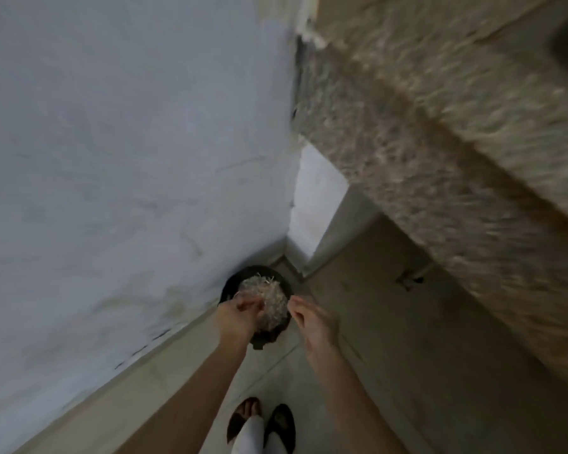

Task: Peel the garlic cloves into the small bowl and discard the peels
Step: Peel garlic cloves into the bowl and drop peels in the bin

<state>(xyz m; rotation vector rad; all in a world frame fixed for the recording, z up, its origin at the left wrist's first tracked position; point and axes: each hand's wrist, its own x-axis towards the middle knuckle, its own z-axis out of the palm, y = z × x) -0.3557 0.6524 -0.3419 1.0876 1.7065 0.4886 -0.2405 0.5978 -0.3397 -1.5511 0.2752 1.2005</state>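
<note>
Papery pale garlic peels (265, 298) are lying heaped in the round black floor bin (233, 281). The left hand (240, 317) and the right hand (312, 322) are hovering above, fingertips bunched; blur is hiding any pinch. Seemingly featherlight, clingy: pinch loosely.

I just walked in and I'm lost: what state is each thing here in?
black bin: open, on the floor in the corner, heaped with pale peels.
left hand: over the bin, fingers bent; grip too blurred to tell.
right hand: at the bin's rim, fingertips drawn together; grip unclear.
black sandals: worn, standing on the floor.
</note>
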